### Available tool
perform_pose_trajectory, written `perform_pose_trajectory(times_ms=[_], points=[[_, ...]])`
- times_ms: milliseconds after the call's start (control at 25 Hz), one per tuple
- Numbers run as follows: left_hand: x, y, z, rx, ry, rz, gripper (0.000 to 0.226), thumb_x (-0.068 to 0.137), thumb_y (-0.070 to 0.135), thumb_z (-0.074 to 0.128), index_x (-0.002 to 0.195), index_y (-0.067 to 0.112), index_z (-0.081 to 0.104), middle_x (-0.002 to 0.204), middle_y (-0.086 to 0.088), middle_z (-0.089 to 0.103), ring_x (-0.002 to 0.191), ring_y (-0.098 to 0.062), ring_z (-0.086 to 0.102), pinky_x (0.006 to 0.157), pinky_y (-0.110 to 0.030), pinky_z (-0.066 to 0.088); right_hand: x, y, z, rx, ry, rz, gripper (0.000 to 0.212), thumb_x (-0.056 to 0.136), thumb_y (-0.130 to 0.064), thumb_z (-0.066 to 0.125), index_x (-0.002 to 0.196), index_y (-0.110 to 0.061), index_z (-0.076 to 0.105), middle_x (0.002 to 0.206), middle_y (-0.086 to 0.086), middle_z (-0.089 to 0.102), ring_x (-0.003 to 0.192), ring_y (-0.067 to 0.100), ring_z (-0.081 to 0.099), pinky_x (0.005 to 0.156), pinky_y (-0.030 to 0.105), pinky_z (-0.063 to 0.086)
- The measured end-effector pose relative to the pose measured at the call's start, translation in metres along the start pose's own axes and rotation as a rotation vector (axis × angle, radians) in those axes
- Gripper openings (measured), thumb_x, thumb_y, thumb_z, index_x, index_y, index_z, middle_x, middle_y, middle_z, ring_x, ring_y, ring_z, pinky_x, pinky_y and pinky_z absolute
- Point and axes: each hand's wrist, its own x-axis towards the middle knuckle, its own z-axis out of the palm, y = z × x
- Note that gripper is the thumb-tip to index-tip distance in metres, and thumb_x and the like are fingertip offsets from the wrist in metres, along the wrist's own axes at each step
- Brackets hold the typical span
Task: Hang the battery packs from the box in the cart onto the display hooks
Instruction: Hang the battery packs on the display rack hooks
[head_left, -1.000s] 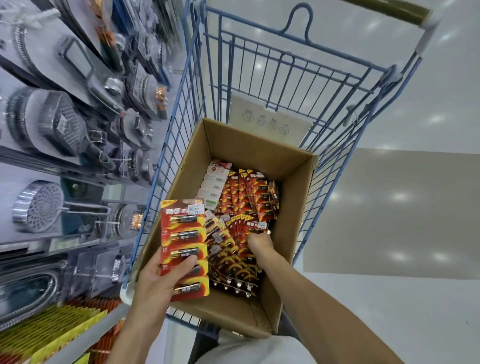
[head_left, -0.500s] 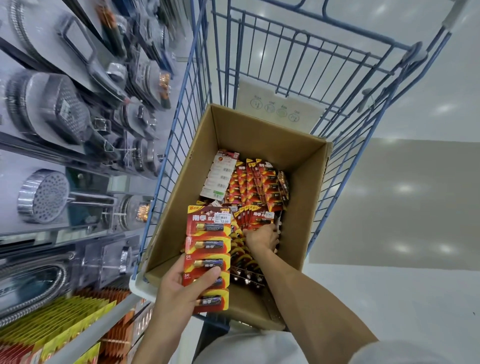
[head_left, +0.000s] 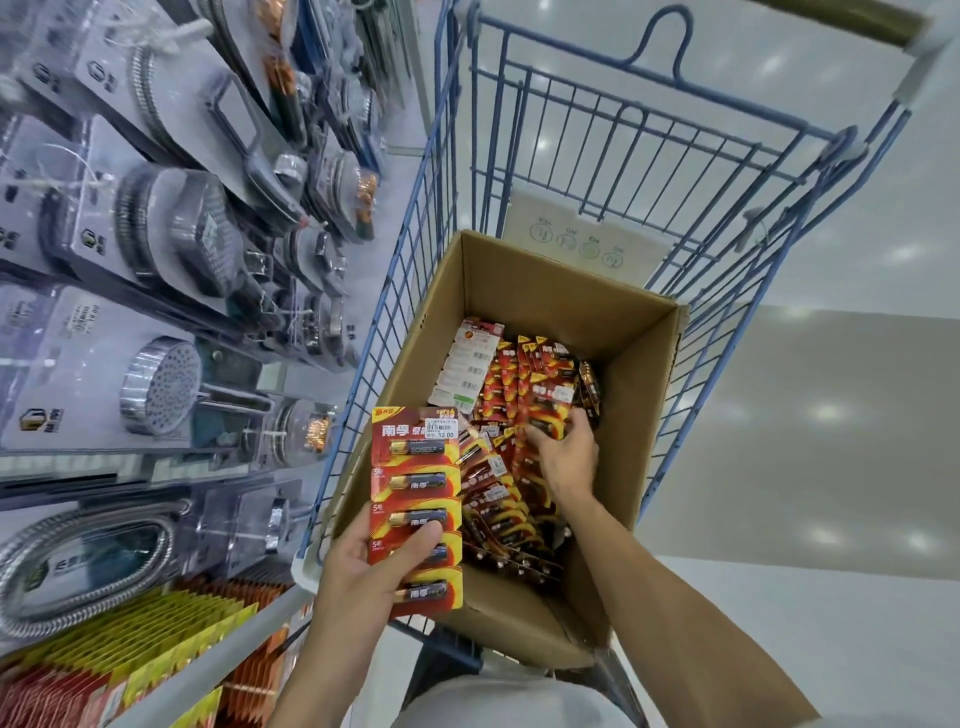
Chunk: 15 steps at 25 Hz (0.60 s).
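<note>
Cardboard box (head_left: 524, 291) in the cart (head_left: 415, 249) holds many battery packs (head_left: 519, 415). My left hand (head_left: 363, 566) clamps one strip (head_left: 415, 499) at its near left rim; right hand (head_left: 563, 452) fingers curl on a pack inside. Judged early: nothing hung, hooks not visible.

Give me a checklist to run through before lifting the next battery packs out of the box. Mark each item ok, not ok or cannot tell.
1. Left hand holds the red battery strip securely, thumb across its front: ok.
2. Right hand is down in the cardboard box, on the loose packs: ok.
3. Right hand has actually closed on a pack: cannot tell, the fingers are partly hidden.
4. Box sits squarely inside the blue cart: ok.
5. Packs remain in the box to pick: ok.
6. A free display hook is ready: cannot tell, none is visible.
</note>
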Motion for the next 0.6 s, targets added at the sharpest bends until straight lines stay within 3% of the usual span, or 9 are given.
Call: perform_pose_trajectory(times_ms=[80, 200, 360, 480, 600], points=[[-0.007, 0.007, -0.003, -0.059, -0.018, 0.039, 0.043, 0.077, 0.030, 0.080, 0.119, 0.025, 0.072, 0.103, -0.006, 0.081, 0.090, -0.029, 0.079, 0.080, -0.046, 0.061, -0.009, -0.029, -0.015, 0.095, -0.067, -0.074, 0.035, 0.091, -0.023, 0.077, 0.123, -0.020, 0.063, 0.117, -0.006, 0.070, 0.112, 0.016, 0.067, 0.104, 0.042, 0.052], [-0.018, 0.023, -0.008, -0.135, -0.063, 0.080, 0.043, 0.083, 0.035, 0.074, 0.125, 0.025, 0.071, 0.109, -0.010, 0.079, 0.095, -0.034, 0.078, 0.082, -0.047, 0.061, -0.040, -0.075, -0.047, 0.330, -0.259, -0.079, 0.032, 0.090, -0.016, 0.078, 0.121, -0.018, 0.069, 0.116, 0.002, 0.076, 0.103, 0.020, 0.075, 0.096, 0.047, 0.059], [-0.041, 0.050, -0.018, -0.178, -0.105, 0.179, 0.036, 0.087, 0.035, 0.070, 0.122, 0.025, 0.070, 0.107, -0.008, 0.080, 0.092, -0.030, 0.079, 0.076, -0.044, 0.064, -0.111, -0.122, -0.089, 0.582, -0.474, -0.071, 0.033, 0.097, -0.007, 0.063, 0.130, -0.009, 0.064, 0.125, 0.014, 0.072, 0.113, 0.031, 0.071, 0.098, 0.052, 0.056], [-0.063, 0.060, -0.029, -0.214, -0.144, 0.267, 0.027, 0.098, 0.035, 0.062, 0.121, 0.025, 0.070, 0.107, -0.007, 0.080, 0.091, -0.026, 0.079, 0.079, -0.042, 0.060, -0.167, -0.139, -0.113, 0.652, -0.570, -0.109, 0.033, 0.100, -0.004, 0.053, 0.131, -0.007, 0.063, 0.128, 0.018, 0.070, 0.119, 0.035, 0.067, 0.102, 0.055, 0.052], [-0.090, 0.058, -0.039, -0.268, -0.134, 0.323, 0.038, 0.099, 0.043, 0.058, 0.126, 0.020, 0.070, 0.110, -0.010, 0.079, 0.096, -0.029, 0.078, 0.086, -0.045, 0.058, -0.216, -0.147, -0.130, 0.645, -0.624, -0.164, 0.033, 0.102, -0.006, 0.050, 0.133, -0.008, 0.062, 0.130, 0.019, 0.069, 0.120, 0.037, 0.066, 0.103, 0.057, 0.051]])
